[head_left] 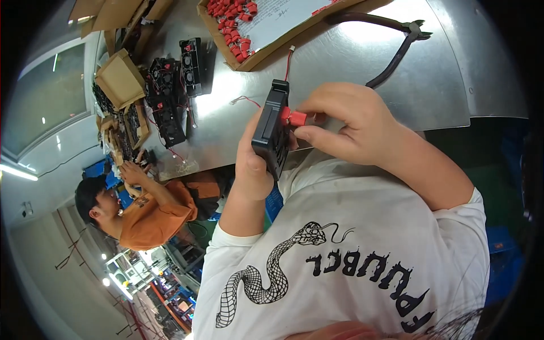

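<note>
Black fan (272, 133), upright near table (351, 62) edge, clasped in my left hand (252, 164); right hand (340, 122) pinches red connector (294, 118) against it. I judge: steady fan, press squarely.

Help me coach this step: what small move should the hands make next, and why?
Probably press the red connector home: the right hand pinches it at the black fan, which the left hand steadies, and it looks only partly seated.

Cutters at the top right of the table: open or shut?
Shut. The cutters lie flat on the metal table, jaw tips together, while the black handles spread apart toward the hands. Neither hand touches them.
</note>
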Motion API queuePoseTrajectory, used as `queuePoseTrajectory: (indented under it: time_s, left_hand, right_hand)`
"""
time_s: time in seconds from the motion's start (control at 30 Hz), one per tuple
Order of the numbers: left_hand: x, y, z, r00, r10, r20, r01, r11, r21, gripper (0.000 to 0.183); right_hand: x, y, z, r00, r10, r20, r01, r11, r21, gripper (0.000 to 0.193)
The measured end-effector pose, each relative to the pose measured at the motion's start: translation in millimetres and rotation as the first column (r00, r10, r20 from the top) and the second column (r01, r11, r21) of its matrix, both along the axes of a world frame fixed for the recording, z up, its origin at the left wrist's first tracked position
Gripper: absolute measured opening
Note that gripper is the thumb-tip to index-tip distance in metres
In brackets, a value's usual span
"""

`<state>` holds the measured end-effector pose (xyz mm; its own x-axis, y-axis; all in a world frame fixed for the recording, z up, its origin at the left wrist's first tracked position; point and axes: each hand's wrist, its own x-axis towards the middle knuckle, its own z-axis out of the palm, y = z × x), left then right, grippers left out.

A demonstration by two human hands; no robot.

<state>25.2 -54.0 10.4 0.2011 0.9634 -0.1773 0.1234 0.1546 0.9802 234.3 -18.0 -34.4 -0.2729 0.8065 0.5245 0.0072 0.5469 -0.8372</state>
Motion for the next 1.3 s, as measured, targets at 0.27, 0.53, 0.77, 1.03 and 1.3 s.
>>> queuePoseTrajectory:
  time_s: [0.27, 0.53, 0.77, 1.03, 1.3]
  left_hand:
    - [10.0, 3.5, 4.3, 0.991, -0.074, 0.109, 0.082, 0.995, -0.064, 0.100]
    - [19.2, 11.9, 24.7, 0.997, -0.065, -0.032, 0.057, 0.972, -0.227, 0.086]
    - [12.5, 11.8, 18.1, 0.994, -0.101, -0.033, 0.096, 0.987, -0.130, 0.086]
    - [3.8, 4.3, 4.1, 0.988, -0.140, 0.068, 0.141, 0.990, 0.001, 0.100]
    - [-3.5, 13.7, -6.5, 0.933, -0.335, -0.128, 0.359, 0.864, 0.354, 0.091]
  right_hand:
    - [1.8, 1.3, 3.3, 0.998, 0.060, 0.006, -0.059, 0.997, -0.049, 0.016]
    - [4.7, 5.4, 7.3, 0.984, 0.173, -0.050, -0.174, 0.848, -0.500, 0.032]
    - [3.3, 6.0, 6.0, 0.973, 0.174, -0.150, -0.229, 0.792, -0.565, 0.032]
    - [8.8, 1.9, 5.4, 0.920, 0.296, -0.256, -0.387, 0.786, -0.482, 0.032]
    - [2.9, -1.6, -3.2, 0.935, 0.262, -0.237, -0.285, 0.956, -0.066, 0.025]
